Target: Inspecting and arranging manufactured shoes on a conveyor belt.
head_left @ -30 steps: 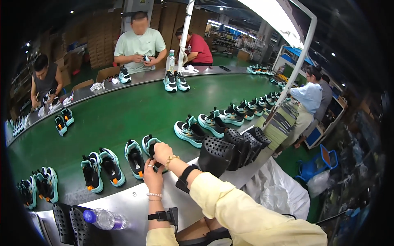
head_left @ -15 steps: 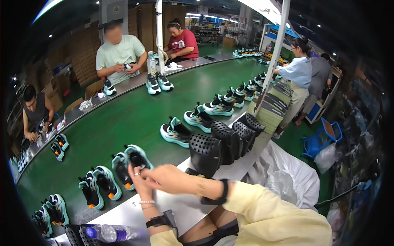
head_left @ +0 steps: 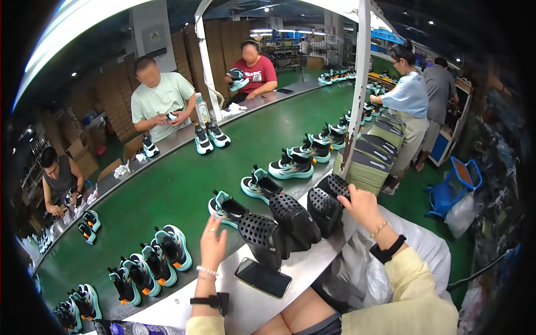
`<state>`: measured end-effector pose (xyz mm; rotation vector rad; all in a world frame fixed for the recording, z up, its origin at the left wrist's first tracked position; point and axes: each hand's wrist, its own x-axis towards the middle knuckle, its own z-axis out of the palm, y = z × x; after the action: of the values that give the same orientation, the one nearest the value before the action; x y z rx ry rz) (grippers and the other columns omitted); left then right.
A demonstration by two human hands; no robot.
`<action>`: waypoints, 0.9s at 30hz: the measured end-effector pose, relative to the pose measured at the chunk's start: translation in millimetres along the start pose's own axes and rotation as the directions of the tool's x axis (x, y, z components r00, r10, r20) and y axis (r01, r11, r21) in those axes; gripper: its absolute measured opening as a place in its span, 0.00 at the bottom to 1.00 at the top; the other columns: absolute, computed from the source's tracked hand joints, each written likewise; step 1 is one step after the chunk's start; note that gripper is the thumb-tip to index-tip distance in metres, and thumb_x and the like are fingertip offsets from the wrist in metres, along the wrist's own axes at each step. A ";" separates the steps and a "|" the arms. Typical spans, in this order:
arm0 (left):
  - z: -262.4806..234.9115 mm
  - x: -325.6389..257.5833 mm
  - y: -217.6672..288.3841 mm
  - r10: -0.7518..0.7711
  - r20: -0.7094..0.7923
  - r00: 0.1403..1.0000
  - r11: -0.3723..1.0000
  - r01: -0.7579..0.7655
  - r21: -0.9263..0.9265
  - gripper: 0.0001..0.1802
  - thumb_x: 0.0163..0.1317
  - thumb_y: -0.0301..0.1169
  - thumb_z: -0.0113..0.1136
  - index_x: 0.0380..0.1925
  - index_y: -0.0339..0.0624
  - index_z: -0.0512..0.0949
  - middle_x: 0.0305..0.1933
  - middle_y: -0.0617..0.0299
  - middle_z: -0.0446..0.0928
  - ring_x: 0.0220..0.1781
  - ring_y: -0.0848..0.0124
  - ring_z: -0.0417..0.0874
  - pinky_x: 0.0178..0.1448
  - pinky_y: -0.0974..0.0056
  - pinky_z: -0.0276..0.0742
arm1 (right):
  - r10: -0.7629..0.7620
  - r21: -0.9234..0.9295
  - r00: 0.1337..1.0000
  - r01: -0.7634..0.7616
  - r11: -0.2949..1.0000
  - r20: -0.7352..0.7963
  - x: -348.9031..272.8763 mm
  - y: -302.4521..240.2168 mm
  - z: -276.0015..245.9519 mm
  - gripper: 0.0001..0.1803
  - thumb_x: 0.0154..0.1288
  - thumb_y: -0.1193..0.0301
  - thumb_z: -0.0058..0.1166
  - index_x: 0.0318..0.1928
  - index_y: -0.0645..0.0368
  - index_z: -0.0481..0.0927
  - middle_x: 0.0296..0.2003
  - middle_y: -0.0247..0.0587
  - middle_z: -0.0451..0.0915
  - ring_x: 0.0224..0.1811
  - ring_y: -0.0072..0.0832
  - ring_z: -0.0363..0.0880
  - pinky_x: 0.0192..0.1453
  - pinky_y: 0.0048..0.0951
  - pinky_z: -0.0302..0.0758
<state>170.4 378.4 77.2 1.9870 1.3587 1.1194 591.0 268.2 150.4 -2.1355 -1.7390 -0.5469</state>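
Observation:
My left hand (head_left: 212, 244) is raised over the metal ledge with its fingers apart and nothing in it. Just beyond it stands a black and teal sneaker (head_left: 222, 207). At the ledge's right part, my right hand (head_left: 363, 207) has thumb and fingers apart beside the last black clog-like piece with round holes (head_left: 325, 202); whether it touches that piece I cannot tell. More such black pieces (head_left: 259, 235) stand in a row between my hands. A dark-screened phone (head_left: 262, 278) lies on the ledge. Left of my left hand, a sneaker pair (head_left: 173, 248) sits on the green belt.
The green conveyor belt (head_left: 184, 195) carries more sneakers. A pale post (head_left: 358, 84) rises beside stacked green-grey insoles (head_left: 368, 156). A plastic sack (head_left: 413, 245) lies at right, near a blue stool (head_left: 455, 184). Co-workers stand across the belt and at right; a bottle (head_left: 125, 328) is at lower left.
My hands have parted from the sneaker on the left. The right hand moved far right to the black pieces; the left moved slightly right. The phone now shows.

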 end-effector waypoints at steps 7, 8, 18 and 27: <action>43.0 39.0 -10.7 0.168 0.149 0.974 0.920 -0.210 0.331 0.26 0.56 0.25 0.59 0.58 0.45 0.74 0.66 0.58 0.70 0.58 0.52 0.79 0.60 0.54 0.77 | 0.005 0.071 0.998 -0.001 0.998 -0.057 -6.9 5.6 -1.4 0.22 0.67 0.51 0.55 0.33 0.59 0.72 0.20 0.47 0.79 0.24 0.45 0.82 0.29 0.42 0.77; 45.9 38.4 -10.0 0.093 0.199 0.976 0.901 -0.167 0.401 0.23 0.55 0.25 0.59 0.54 0.44 0.76 0.60 0.57 0.73 0.55 0.53 0.80 0.58 0.53 0.77 | -0.006 0.074 0.999 0.009 0.997 -0.048 -8.2 6.2 -2.9 0.22 0.67 0.51 0.54 0.33 0.59 0.72 0.20 0.47 0.79 0.24 0.45 0.82 0.29 0.42 0.77; -19.4 1.0 -26.6 -0.028 0.155 0.988 0.821 -0.066 0.567 0.17 0.53 0.41 0.66 0.34 0.37 0.83 0.45 0.54 0.75 0.49 0.56 0.80 0.51 0.55 0.78 | -0.027 0.047 0.990 0.021 0.999 0.137 5.8 -20.3 23.9 0.32 0.63 0.41 0.54 0.31 0.63 0.77 0.23 0.50 0.82 0.29 0.46 0.84 0.34 0.41 0.80; -54.4 -15.8 -36.9 0.045 -0.354 0.934 0.984 0.019 0.175 0.13 0.56 0.29 0.61 0.37 0.38 0.69 0.40 0.53 0.70 0.46 0.52 0.77 0.48 0.55 0.73 | -0.065 -0.038 0.998 0.064 0.997 -0.011 6.5 -21.9 4.0 0.34 0.58 0.39 0.59 0.27 0.64 0.78 0.23 0.52 0.81 0.28 0.47 0.84 0.31 0.44 0.78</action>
<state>103.0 375.2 73.5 1.9799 1.6797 1.4678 571.0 280.1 150.5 -2.1030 -1.8101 -0.6130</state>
